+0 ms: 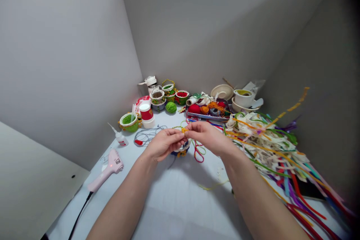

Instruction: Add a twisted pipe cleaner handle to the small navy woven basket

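My left hand [168, 143] and my right hand [206, 137] meet over the middle of the table. Both pinch a small yellow fuzzy piece [184, 130] between thumb and fingers; its exact kind is too small to tell. Just below them, partly hidden by my left hand, stands a small dark blue and white basket [180, 152] with yellow trim. Red and green yarn [199, 153] lies in loops to the right of it. Behind my left hand is a loose coil of grey-blue cord [146, 135] with a red piece [138, 142] on it.
A pink glue gun [108, 168] with a black cable lies at left, near a white glue bottle [121, 138]. Small decorated baskets [158, 99] and a green yarn ball [171, 107] stand behind. A tray [208, 117] holds yarn. Pipe cleaners and white trim [264, 138] pile up at right.
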The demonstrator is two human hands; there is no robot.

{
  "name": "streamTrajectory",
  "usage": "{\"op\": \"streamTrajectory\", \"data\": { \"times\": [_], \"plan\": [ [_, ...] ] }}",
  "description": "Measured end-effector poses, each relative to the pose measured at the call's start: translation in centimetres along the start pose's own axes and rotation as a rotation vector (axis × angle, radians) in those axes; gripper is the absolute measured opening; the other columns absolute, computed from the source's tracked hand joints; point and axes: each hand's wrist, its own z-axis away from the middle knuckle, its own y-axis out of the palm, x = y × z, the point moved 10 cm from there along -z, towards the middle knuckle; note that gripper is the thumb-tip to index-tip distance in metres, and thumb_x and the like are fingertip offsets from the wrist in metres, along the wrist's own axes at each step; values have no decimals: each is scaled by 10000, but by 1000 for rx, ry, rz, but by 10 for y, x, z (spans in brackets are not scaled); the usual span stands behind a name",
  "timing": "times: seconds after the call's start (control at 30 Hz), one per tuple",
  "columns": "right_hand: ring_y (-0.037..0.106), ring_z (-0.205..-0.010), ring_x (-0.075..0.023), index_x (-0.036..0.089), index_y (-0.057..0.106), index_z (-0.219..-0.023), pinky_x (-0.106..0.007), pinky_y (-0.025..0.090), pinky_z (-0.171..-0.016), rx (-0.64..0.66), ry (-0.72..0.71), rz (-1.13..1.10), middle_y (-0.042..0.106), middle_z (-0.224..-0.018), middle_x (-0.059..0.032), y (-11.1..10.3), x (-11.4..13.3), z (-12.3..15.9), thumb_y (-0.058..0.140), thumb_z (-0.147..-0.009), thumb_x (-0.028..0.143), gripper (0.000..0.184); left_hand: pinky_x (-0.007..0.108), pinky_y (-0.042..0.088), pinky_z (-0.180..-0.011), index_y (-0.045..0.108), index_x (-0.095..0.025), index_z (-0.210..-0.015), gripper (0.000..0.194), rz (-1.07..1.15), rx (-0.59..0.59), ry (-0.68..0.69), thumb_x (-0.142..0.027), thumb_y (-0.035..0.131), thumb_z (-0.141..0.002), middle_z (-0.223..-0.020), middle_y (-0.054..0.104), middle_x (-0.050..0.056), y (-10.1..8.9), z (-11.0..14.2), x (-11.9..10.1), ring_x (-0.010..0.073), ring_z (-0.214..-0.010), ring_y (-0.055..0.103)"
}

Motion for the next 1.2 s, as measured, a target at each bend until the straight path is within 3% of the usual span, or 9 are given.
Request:
{"op": "streamTrajectory", "data": {
  "times": [0.33,0.53,1.2],
  "plan": [
    [492,-589,-119,165,645,-768,-231,316,-511,-106,-27,142,630,-686,0,-8,-9,-4,555,-785,312,173,210,417,-541,725,-121,-709,255,-201,-175,160,-342,812,-616,-662,661,50,-8,1,-15,92,-566,542],
    [446,-580,-118,162,633,-752,-234,306,-517,-121,-21,187,580,-656,8,-11,-7,-3,533,-787,311,182,222,414,-551,735,-126,-716,263,-248,-208,195,-359,805,-617,-659,670,50,-9,0,-16,92,-562,535],
    [521,-642,-136,161,621,-719,-236,370,-588,-171,-13,208,632,-703,-17,-8,-2,-3,501,-782,257,166,231,433,-567,717,-122,-684,211,-316,-309,258,-322,757,-631,-619,672,42,-13,6,-25,110,-560,553]
  ]
}}
